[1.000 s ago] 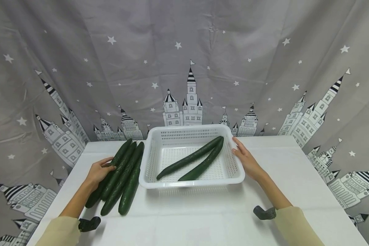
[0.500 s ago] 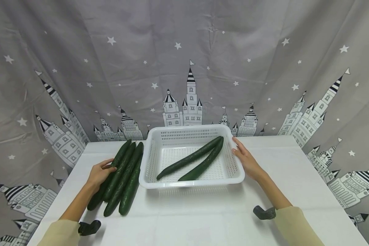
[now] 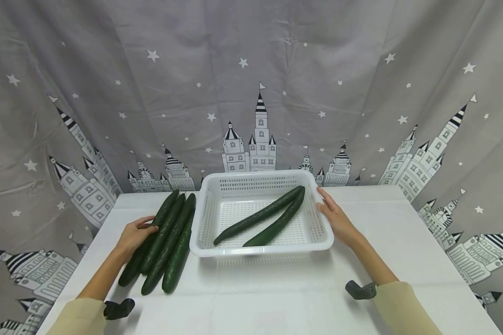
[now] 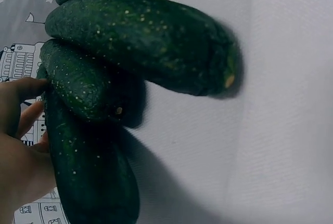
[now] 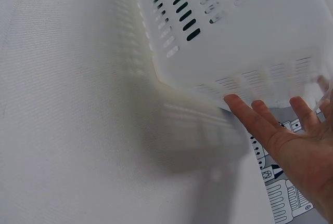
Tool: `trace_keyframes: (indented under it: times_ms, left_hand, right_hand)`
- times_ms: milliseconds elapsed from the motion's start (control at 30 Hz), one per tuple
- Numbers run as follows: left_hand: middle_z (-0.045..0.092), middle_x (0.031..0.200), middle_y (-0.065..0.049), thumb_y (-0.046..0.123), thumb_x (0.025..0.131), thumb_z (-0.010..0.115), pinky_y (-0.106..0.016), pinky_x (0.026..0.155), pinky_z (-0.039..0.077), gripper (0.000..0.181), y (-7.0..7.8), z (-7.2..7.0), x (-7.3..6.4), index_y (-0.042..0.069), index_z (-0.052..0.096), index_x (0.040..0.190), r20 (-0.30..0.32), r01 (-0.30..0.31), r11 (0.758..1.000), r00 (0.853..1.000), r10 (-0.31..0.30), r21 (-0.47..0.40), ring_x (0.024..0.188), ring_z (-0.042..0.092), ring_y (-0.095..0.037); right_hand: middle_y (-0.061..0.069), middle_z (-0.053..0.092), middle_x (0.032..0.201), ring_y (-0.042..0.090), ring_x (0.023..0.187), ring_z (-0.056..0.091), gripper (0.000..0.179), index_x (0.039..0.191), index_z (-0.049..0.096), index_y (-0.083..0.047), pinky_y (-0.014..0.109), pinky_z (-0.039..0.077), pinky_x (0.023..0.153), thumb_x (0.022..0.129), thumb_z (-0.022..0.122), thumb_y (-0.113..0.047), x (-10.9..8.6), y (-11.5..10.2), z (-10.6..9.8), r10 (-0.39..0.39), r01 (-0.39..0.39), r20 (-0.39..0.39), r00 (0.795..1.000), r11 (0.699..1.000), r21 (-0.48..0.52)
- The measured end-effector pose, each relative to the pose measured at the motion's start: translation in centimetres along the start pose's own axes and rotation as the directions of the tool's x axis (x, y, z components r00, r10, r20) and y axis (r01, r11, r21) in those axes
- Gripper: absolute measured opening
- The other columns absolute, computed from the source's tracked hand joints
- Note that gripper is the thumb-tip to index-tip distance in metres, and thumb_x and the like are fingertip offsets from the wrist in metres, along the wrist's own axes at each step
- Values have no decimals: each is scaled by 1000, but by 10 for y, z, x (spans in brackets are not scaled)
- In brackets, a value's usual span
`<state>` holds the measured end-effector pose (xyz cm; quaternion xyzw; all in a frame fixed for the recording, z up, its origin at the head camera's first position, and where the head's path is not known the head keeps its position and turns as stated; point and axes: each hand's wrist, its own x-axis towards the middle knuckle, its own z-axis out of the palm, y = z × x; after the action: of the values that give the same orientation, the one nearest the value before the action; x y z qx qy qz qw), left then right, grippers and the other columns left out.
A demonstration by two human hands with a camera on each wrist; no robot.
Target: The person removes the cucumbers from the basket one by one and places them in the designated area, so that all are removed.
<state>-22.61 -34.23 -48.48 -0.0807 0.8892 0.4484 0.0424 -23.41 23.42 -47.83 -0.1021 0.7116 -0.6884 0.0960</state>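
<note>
Four-sided and white, a plastic basket (image 3: 260, 251) stands mid-table with two cucumbers (image 3: 257, 216) slanting inside it. Several more cucumbers (image 3: 167, 251) lie side by side on the table left of it. My left hand (image 3: 135, 239) touches the leftmost cucumber (image 4: 93, 172), its fingers loosely bent over the upper part; in the left wrist view some fingers are hidden behind it. At the basket's right side, my right hand (image 3: 337, 218) touches the rim with its fingertips. The right wrist view shows the fingers of that hand (image 5: 296, 141) spread and nearly straight by the basket wall (image 5: 250, 52).
A white cloth (image 3: 276, 298) covers the table. Behind it hangs a grey curtain (image 3: 343, 56) printed with castles and stars. Dark curved pieces (image 3: 119, 308) stick out at both wrists. The row of cucumbers nearly meets the basket's left wall.
The cucumbers at the left shifted slightly right and closer together around half a second ago, with my left hand against them. Since then that hand has eased slightly left. The right hand and basket stay put.
</note>
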Motion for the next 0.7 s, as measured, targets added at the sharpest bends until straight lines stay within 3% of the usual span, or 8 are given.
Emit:
trace_keyframes:
  times_ms: [200, 433, 567, 700]
  left_hand:
    - [46, 136, -39, 18, 101, 54, -55, 94, 48, 58, 4, -2, 0, -8, 36, 149, 0, 7, 1000, 1000, -7, 7, 118, 52, -51]
    - [49, 135, -36, 18, 102, 54, -59, 95, 46, 52, 20, -4, -2, -6, 43, 146, -89, -63, 994, 993, 71, 91, 121, 50, -52]
    - [53, 131, -32, 15, 102, 56, -57, 93, 48, 45, 36, 4, -7, -6, 48, 142, -136, -151, 985, 978, 162, 86, 120, 52, -48]
    - [58, 126, -29, 12, 102, 58, -58, 96, 44, 40, 55, 15, -12, -5, 53, 138, -161, -277, 959, 945, 284, 63, 117, 53, -42]
  right_hand:
    - [20, 16, 163, 48, 139, 33, 62, 162, 4, -21, 56, 42, 101, 110, 37, -27, 0, -1, 0, 3, -3, -3, 1000, 1000, 3]
    - [20, 15, 163, 48, 140, 31, 62, 162, 4, -21, 56, 42, 101, 110, 36, -26, 0, -1, 0, 11, -11, -4, 1000, 1000, 0]
    - [21, 14, 163, 48, 140, 31, 62, 162, 3, -21, 55, 41, 102, 110, 36, -27, -1, -2, 1, 9, -9, 0, 1000, 1000, -4]
    - [20, 14, 163, 48, 140, 31, 63, 162, 3, -20, 54, 42, 101, 110, 36, -27, -1, -3, 1, 8, -8, 1, 1000, 1000, -6]
